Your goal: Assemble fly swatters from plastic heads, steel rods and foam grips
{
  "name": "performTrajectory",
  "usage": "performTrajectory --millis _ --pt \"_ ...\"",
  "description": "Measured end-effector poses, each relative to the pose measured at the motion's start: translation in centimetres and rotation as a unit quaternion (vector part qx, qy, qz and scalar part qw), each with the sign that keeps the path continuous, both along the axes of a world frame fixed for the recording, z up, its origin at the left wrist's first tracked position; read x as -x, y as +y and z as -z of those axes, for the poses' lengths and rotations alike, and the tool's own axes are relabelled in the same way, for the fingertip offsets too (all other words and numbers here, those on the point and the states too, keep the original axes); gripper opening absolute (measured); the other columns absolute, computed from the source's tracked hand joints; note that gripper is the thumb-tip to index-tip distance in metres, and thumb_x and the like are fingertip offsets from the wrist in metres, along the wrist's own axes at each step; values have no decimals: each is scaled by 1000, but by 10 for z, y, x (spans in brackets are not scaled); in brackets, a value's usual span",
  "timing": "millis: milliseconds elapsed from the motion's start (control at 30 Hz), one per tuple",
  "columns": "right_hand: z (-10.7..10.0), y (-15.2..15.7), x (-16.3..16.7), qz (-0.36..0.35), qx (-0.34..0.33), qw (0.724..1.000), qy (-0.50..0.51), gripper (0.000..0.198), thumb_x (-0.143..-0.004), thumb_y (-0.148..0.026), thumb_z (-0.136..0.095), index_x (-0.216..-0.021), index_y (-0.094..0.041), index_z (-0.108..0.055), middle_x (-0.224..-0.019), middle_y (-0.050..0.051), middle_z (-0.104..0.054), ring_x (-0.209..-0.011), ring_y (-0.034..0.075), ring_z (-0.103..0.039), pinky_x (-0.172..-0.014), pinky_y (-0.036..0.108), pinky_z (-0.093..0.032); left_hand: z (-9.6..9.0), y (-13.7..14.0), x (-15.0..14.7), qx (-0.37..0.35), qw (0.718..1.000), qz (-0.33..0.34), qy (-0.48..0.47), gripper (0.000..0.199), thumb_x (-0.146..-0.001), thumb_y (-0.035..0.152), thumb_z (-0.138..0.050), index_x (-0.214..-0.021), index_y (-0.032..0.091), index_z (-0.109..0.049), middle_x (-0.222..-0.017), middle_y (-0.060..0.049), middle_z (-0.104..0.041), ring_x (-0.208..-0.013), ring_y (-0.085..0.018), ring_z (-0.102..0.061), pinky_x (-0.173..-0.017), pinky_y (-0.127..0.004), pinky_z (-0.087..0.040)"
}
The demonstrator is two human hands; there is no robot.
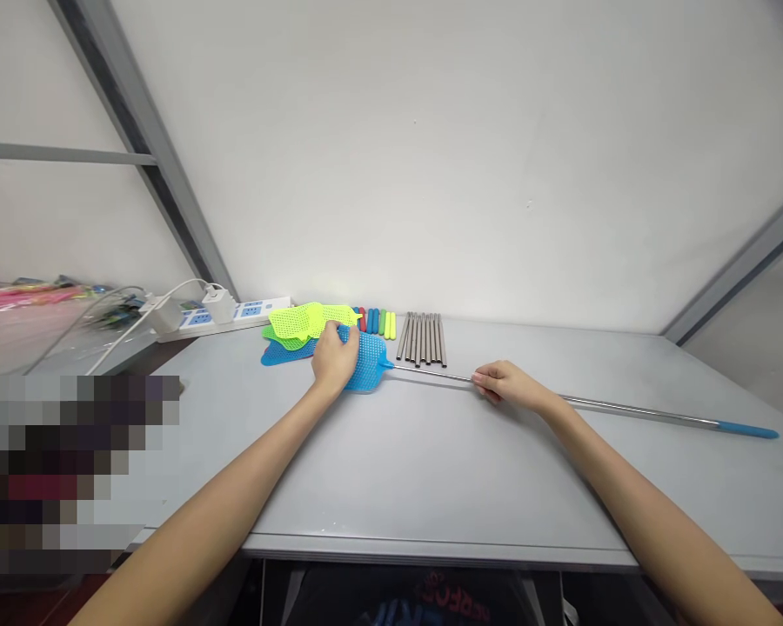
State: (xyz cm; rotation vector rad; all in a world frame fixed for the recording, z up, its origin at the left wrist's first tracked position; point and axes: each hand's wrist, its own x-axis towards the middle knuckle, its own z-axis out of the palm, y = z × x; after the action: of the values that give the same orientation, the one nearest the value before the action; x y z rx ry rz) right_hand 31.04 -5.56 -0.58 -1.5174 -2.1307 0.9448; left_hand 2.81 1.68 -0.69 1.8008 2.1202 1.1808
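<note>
A fly swatter with a blue perforated head [369,358] lies across the table, its thin metal rod [632,409] drawn out long to a blue grip [749,429] at the right. My left hand [336,355] is closed on the left part of the blue head, covering some of it. Between thumb and fingers my right hand [505,382] pinches the rod near its middle. Just behind my left hand, loose swatter heads lie in a pile: yellow ones [300,322], a green one [287,342] and a blue one [285,352].
Behind the swatter, several metal tubes [421,339] lie in a row beside short coloured grips [382,323]. A white power strip [254,311] with plugged-in chargers [219,304] and cables stands at the back left. Plastic-wrapped goods [32,313] lie at the far left. A white wall [431,174] closes off the back.
</note>
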Motion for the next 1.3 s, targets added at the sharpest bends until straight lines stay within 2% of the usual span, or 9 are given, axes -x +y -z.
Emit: performTrajectory --millis 200,367,467,633,767,933,1067,1300 --pt "3 2 -1 6 -6 1000 -27 39 -80 -45 -34 -58 -15 -46 -47 -4 -37 -44 8 -31 -46 22 -26 2 -1 -2 5 1000 12 -11 30 -79 41 -38 -96 18 -47 -98 -8 -58 -93 -24 -52 -74 -33 -40" --pt "4 2 3 13 -28 1000 -1 33 -71 -48 -49 -73 -16 -51 -52 -5 -39 -48 8 -33 -47 21 -26 5 0 -3 8 999 27 -16 28 -79 40 -38 -95 18 -47 -95 -8 -58 -90 -23 -53 -74 -32 -40" --pt "2 1 5 23 -42 999 17 31 -70 -46 -52 -67 -15 -50 -57 -3 -43 -52 9 -37 -49 22 -29 5 -3 -5 7 999 31 -17 29 -79 40 -38 -96 19 -46 -96 -8 -58 -92 -22 -53 -75 -32 -40" --pt "-1 -1 5 6 -61 998 3 28 -76 -38 -44 -61 -15 -51 -56 -2 -44 -51 9 -36 -49 22 -28 2 -10 -10 18 999 21 -19 29 -78 40 -37 -97 19 -45 -97 -9 -57 -92 -25 -52 -74 -35 -40" --pt "-1 -1 4 -8 -49 999 -11 33 -79 -37 -38 -57 -15 -46 -53 -2 -45 -49 9 -36 -50 22 -29 2 -15 -15 27 999 16 -22 28 -79 41 -37 -97 20 -44 -99 -9 -56 -93 -26 -52 -74 -36 -40" --pt "2 0 2 -13 1 1000 -20 38 -82 -41 -32 -59 -15 -47 -46 -3 -38 -44 8 -32 -47 22 -27 1 -19 -18 32 999 24 -22 27 -79 40 -36 -96 21 -43 -102 -8 -55 -96 -25 -51 -75 -36 -40" --pt "2 0 5 -16 -12 1000 -24 37 -80 -44 -37 -60 -15 -49 -50 -4 -36 -46 8 -29 -46 22 -25 2 -19 -18 36 998 36 -20 26 -79 40 -36 -96 21 -42 -99 -8 -55 -95 -24 -51 -75 -35 -40" --pt "1 -3 12 -23 -40 999 -5 31 -78 -41 -40 -71 -15 -56 -66 1 -49 -58 11 -40 -53 23 -31 5 -20 -21 48 998 44 -12 28 -77 41 -39 -95 20 -42 -100 -10 -54 -96 -26 -51 -76 -37 -40"
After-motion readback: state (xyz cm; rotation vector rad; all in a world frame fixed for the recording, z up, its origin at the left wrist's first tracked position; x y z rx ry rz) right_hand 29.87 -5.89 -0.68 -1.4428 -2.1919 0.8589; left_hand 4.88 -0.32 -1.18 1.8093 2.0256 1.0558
